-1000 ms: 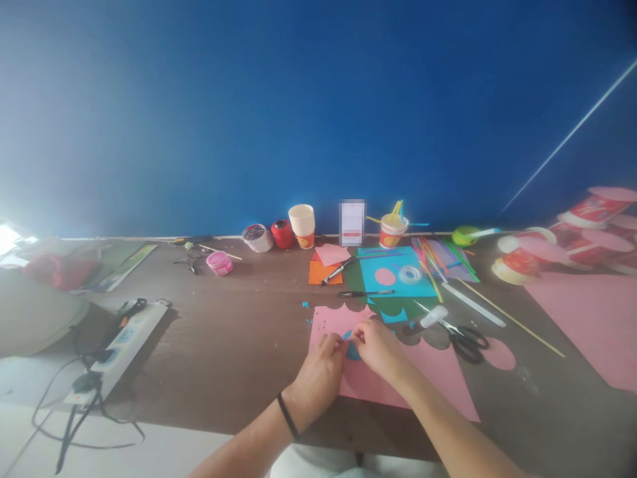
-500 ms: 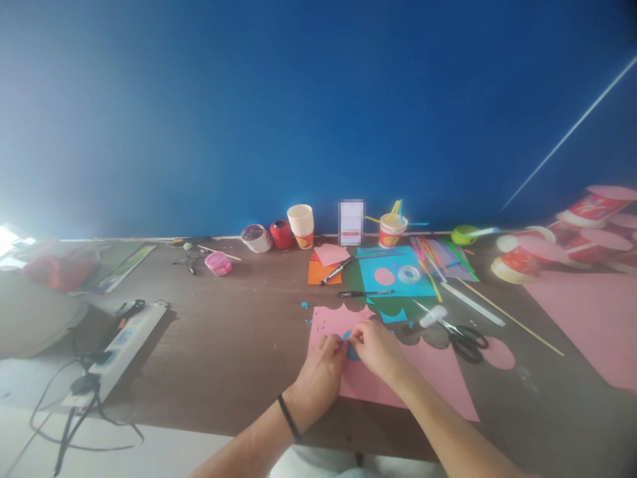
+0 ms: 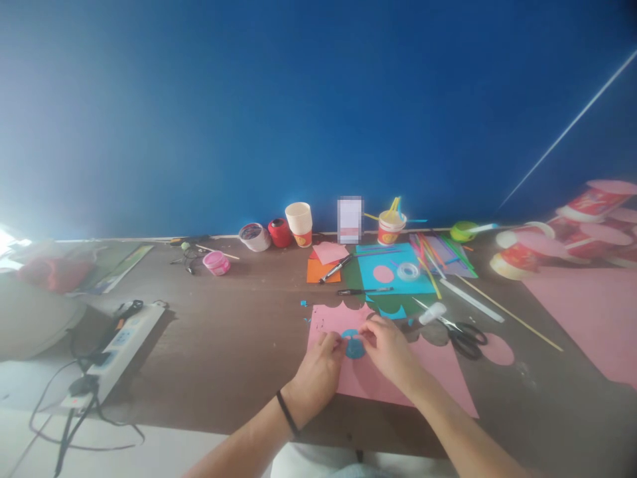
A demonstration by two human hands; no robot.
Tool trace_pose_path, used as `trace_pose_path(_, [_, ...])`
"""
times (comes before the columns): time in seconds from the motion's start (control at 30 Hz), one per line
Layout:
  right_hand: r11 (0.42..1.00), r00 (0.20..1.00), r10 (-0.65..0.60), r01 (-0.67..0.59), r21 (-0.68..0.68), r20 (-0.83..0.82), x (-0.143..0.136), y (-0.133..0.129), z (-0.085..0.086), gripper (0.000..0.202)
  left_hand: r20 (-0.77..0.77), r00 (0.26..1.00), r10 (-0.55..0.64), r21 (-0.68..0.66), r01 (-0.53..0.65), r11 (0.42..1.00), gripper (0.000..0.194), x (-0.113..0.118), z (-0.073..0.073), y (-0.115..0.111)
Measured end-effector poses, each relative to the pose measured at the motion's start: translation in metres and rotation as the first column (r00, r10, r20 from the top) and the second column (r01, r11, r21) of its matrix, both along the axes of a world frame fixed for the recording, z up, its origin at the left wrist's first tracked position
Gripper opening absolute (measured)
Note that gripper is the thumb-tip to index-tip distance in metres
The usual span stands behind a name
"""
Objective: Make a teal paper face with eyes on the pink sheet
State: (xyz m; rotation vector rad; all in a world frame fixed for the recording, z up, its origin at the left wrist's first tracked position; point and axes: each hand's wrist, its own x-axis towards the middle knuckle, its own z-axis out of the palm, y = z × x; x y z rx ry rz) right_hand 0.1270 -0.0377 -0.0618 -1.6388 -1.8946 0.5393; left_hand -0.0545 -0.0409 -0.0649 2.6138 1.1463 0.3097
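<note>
A blue paper disc (image 3: 355, 348) is held between my two hands, above a pink paper sheet (image 3: 383, 386) with scalloped cut-outs along its far edge. My left hand (image 3: 321, 365) pinches the disc's left side. On its right side, the fingers of my right hand (image 3: 391, 348) are closed at the edge. A slit or fold seems to cross the disc's upper part, too small to make out fully. Black-handled scissors (image 3: 466, 340) and a small white bottle (image 3: 432, 313) lie to the right of the sheet, near a pink paper circle (image 3: 499, 350).
Behind the sheet lie a black pen (image 3: 351, 292), a utility knife (image 3: 336, 269) and blue paper (image 3: 365, 269) bearing a tape roll (image 3: 408, 271). Paper cups (image 3: 300, 222) stand along the wall. A power strip (image 3: 119, 352) with cables is at left; decorated cups (image 3: 522, 255) are at right.
My hands have drawn slightly apart, the right one shifting right, so more of the blue disc shows between them. The view has shifted a little.
</note>
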Motion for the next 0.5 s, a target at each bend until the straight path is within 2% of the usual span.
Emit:
trace_pose_path(0.23, [0.991, 0.987, 0.095, -0.106, 0.083, 0.133, 0.001, -0.019, -0.001, 0.015, -0.074, 0.997, -0.012, 0.051, 0.016, 0.999, 0.030, 0.002, 0.006, 0.010])
trace_pose_path(0.5, [0.990, 0.988, 0.091, -0.103, 0.094, 0.126, 0.001, -0.020, -0.001, 0.013, -0.162, 0.983, -0.084, 0.149, 0.108, 0.983, 0.016, 0.005, 0.004, 0.029])
